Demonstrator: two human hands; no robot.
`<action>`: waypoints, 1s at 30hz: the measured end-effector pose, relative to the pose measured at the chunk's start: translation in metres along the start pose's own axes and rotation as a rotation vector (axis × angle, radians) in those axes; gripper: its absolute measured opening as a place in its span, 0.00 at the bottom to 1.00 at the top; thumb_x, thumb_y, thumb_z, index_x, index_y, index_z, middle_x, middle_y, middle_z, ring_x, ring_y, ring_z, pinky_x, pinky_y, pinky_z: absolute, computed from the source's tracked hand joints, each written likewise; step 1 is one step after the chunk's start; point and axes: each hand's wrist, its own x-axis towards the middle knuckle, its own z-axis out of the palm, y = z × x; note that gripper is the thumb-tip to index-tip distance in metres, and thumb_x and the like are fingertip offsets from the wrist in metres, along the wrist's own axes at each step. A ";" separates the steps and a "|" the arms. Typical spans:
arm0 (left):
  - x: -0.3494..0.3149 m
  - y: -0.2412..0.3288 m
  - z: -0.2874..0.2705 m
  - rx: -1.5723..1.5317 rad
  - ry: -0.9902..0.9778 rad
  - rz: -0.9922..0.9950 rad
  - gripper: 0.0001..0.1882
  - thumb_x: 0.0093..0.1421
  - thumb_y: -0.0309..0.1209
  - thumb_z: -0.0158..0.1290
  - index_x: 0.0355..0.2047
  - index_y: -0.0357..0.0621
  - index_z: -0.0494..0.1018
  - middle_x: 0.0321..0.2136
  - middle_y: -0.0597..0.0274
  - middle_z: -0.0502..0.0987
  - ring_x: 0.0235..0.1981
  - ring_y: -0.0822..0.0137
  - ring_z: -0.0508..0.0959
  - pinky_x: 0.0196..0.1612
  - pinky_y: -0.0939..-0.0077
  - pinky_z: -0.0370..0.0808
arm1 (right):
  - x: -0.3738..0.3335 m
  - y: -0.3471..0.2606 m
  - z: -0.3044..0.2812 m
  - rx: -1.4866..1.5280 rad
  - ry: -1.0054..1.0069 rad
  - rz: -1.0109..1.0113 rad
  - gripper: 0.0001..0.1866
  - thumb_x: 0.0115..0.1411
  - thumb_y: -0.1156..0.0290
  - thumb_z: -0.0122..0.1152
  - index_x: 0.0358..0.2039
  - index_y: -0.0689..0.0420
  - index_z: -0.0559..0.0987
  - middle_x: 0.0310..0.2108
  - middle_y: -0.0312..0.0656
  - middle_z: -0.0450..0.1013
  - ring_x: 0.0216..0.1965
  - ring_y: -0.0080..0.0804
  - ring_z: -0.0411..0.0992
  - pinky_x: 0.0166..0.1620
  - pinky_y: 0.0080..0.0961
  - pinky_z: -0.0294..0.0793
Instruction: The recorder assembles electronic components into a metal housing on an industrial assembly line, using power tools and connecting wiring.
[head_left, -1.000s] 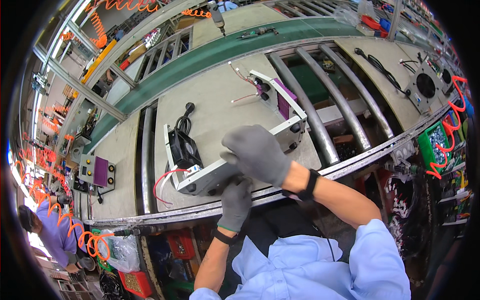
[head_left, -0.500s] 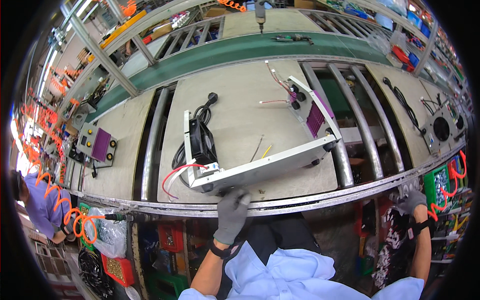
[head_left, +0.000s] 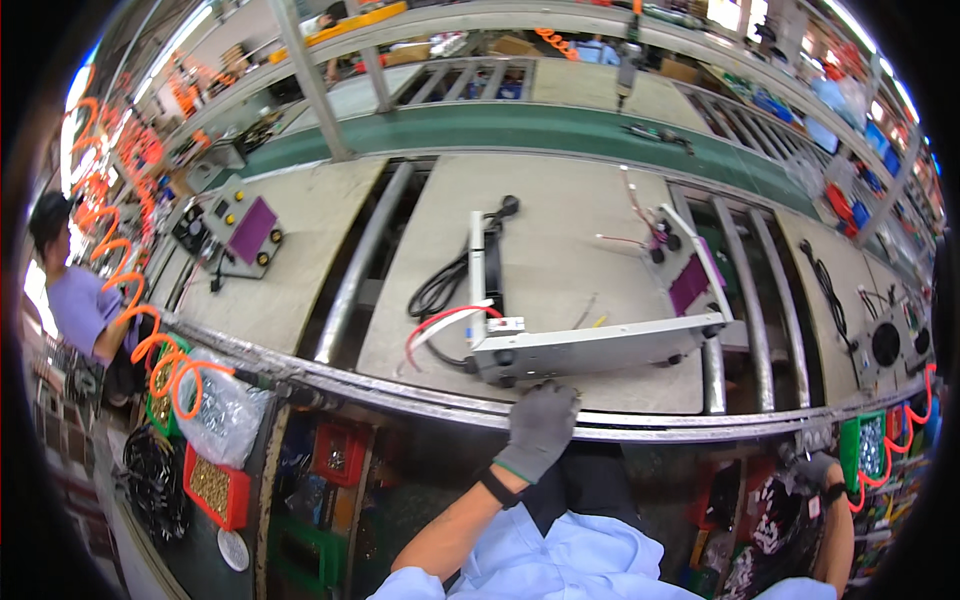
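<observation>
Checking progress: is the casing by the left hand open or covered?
Open: the grey casing has no cover, and the pale board beneath shows through.

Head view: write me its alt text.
A person's gloved left hand at the near edge of an open grey metal chassis with a purple end panel, on a pale board between metal rollers; the gloved right hand is at far right, near a green bin.

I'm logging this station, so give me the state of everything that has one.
Metal chassis: open-sided
Black power cord: coiled
Red wire: bent in a curve
Leftmost red bin: filled
Rightmost green bin: filled
Hanging power tool: tip down
Left hand: curled near the chassis
Right hand: gloved, grip unclear
</observation>
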 end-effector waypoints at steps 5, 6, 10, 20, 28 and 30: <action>0.003 -0.002 0.004 -0.013 -0.064 -0.057 0.07 0.57 0.36 0.56 0.28 0.47 0.76 0.27 0.54 0.76 0.29 0.51 0.79 0.33 0.56 0.77 | -0.105 -0.057 -0.024 -0.151 0.007 0.012 0.24 0.44 0.52 0.75 0.30 0.63 0.85 0.27 0.49 0.81 0.27 0.36 0.82 0.33 0.32 0.80; 0.003 -0.003 0.003 -0.005 -0.048 -0.046 0.07 0.57 0.36 0.56 0.28 0.47 0.76 0.28 0.54 0.76 0.29 0.51 0.79 0.33 0.56 0.77 | -0.123 -0.065 -0.028 -0.213 -0.012 -0.064 0.27 0.44 0.50 0.74 0.31 0.64 0.85 0.29 0.50 0.82 0.29 0.37 0.82 0.34 0.32 0.80; 0.000 -0.003 -0.001 0.011 -0.054 -0.055 0.06 0.58 0.35 0.56 0.29 0.48 0.76 0.27 0.54 0.76 0.30 0.51 0.79 0.33 0.56 0.77 | -0.189 -0.105 -0.036 -0.062 -0.221 -0.191 0.28 0.46 0.49 0.72 0.36 0.62 0.83 0.26 0.48 0.80 0.26 0.37 0.80 0.33 0.31 0.78; 0.002 0.000 0.000 0.003 -0.072 -0.032 0.04 0.56 0.31 0.54 0.28 0.47 0.76 0.28 0.55 0.76 0.31 0.52 0.79 0.33 0.57 0.76 | -0.232 -0.252 0.039 0.680 -0.233 -0.513 0.18 0.54 0.63 0.70 0.39 0.63 0.77 0.21 0.37 0.74 0.19 0.21 0.73 0.23 0.22 0.71; -0.038 -0.021 -0.089 -0.093 0.201 -0.234 0.06 0.57 0.29 0.56 0.35 0.44 0.75 0.29 0.54 0.76 0.32 0.50 0.78 0.36 0.58 0.76 | -0.209 -0.306 0.090 1.071 -0.255 -0.586 0.15 0.51 0.67 0.64 0.37 0.60 0.73 0.18 0.35 0.67 0.13 0.23 0.68 0.16 0.24 0.67; -0.070 -0.053 -0.141 0.006 0.348 -0.387 0.05 0.57 0.29 0.57 0.34 0.43 0.77 0.31 0.53 0.78 0.33 0.50 0.79 0.38 0.61 0.76 | -0.209 -0.308 0.094 0.998 -0.244 -0.580 0.15 0.56 0.60 0.63 0.33 0.57 0.72 0.16 0.34 0.67 0.13 0.22 0.65 0.16 0.20 0.62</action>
